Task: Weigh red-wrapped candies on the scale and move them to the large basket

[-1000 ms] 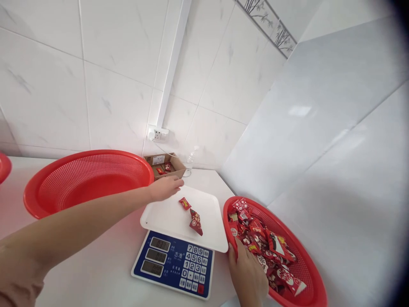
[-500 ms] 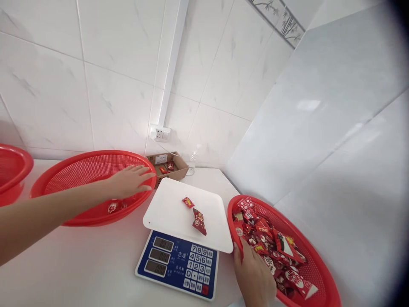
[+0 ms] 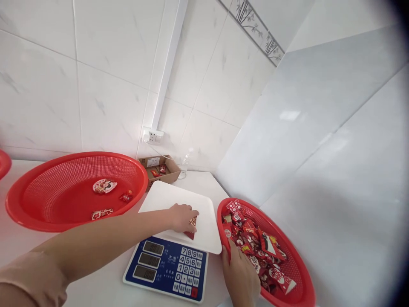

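Left hand point(image 3: 182, 218) was low over a white tray point(image 3: 204, 207), bent about a red packet point(image 3: 189, 235) that lay partly hidden beneath it, whether pinched I could not tell, right hand point(image 3: 239, 273) clasped the rim of a red basket point(image 3: 220, 221) of wrapped snacks point(image 3: 251, 238)

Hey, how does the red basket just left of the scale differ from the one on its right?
The left basket shows only three packets, spread apart; the right basket holds a heap of them. The right hand grips the right basket's rim; no hand grips the left basket. Both are red, with perforated sides.
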Motion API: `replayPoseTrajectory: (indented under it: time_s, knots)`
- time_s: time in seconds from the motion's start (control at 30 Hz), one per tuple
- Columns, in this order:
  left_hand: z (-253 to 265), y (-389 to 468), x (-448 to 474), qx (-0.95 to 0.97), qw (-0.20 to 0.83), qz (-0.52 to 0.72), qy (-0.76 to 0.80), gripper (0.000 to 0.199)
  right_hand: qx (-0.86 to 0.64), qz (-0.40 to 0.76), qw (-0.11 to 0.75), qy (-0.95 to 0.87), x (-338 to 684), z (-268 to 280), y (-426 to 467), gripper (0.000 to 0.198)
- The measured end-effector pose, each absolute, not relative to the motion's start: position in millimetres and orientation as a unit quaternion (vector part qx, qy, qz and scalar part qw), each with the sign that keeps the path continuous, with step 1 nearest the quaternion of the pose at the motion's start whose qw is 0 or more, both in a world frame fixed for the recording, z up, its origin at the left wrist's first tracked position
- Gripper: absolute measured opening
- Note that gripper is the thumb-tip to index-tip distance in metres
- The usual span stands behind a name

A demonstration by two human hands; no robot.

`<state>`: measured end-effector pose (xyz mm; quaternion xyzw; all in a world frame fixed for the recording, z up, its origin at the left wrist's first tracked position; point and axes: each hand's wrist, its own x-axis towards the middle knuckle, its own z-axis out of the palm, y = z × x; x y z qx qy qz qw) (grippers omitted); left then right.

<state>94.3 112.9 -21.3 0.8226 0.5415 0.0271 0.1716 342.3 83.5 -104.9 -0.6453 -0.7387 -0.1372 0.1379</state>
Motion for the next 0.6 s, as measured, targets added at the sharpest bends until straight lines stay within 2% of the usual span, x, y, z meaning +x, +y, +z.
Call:
replayPoseTrajectory:
  time_s: [0.17, 0.33, 0.5, 0.6]
  knots:
    - [-28, 97, 78, 0.843, 0.137, 0.077, 0.514, 0.037, -0.646, -0.136, 0.133, -0.739, 342, -104, 84, 0.05]
    - [-9, 77, 24, 0.816, 0.068, 0.144, 0.555, 0.062, -0.658, -0.123, 0.124, -0.733, 341, -100, 82, 0.051]
    - [11, 49, -50, 0.722, 0.022, 0.202, 0.661, 0.048, -0.665, -0.108, 0.125, -0.728, 338, -93, 80, 0.052]
    - [3, 25, -74, 0.672, 0.021, 0.198, 0.713, 0.052, -0.68, -0.096, 0.115, -0.718, 337, -91, 79, 0.052]
